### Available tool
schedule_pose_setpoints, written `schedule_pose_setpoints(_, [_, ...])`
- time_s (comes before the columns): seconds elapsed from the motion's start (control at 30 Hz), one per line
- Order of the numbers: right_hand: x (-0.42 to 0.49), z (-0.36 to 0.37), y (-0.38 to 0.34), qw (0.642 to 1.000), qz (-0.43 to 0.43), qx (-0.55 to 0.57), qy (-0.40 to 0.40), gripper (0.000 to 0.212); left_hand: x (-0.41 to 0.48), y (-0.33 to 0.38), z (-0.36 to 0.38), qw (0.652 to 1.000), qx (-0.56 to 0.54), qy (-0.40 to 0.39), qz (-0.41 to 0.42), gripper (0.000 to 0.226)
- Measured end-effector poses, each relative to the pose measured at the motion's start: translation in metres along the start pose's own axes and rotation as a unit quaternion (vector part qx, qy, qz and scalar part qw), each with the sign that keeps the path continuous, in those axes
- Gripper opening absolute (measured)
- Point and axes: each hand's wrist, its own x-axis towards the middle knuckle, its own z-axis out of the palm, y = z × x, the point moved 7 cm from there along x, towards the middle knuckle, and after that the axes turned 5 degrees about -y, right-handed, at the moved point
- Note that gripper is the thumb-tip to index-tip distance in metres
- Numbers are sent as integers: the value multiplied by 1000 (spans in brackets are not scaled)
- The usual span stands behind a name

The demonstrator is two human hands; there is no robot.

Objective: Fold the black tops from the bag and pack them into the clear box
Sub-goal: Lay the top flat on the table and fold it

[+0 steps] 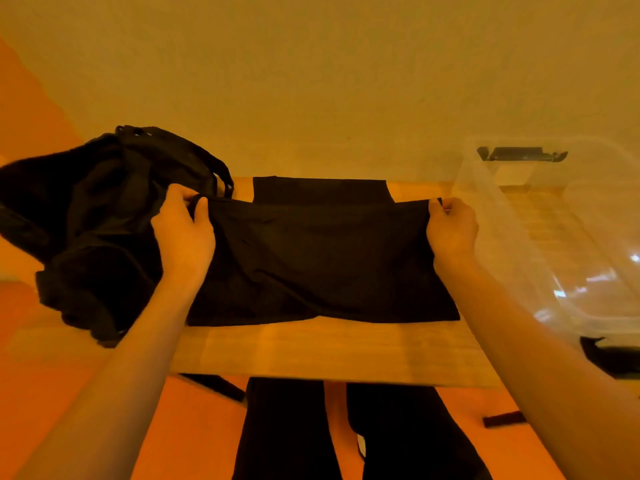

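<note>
A black top [322, 261] lies spread across the wooden table [329, 351], its near part folded up over the far part. My left hand [185, 233] pinches the folded edge at its left corner. My right hand [452, 228] pinches the same edge at its right corner. The edge is stretched straight between both hands. A black bag [90, 209] with more dark fabric slumps at the table's left end, touching the top. The clear box [561, 237] stands at the right end, and I see nothing inside it.
A plain wall rises just behind the table. Black clips [521, 154] sit on the box's far rim, and another [609, 358] on its near rim. My legs in dark trousers [360, 431] stand below the table's front edge on an orange floor.
</note>
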Motion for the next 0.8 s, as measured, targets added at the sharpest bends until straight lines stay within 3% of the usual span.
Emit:
schedule_pose_setpoints(0.27, [45, 12, -7, 994, -54, -77, 53, 23, 30, 17, 48, 988, 145, 10, 49, 20])
schedule_pose_setpoints(0.8, [82, 25, 2, 980, -61, -179, 57, 30, 52, 0, 79, 964, 262, -24, 38, 25])
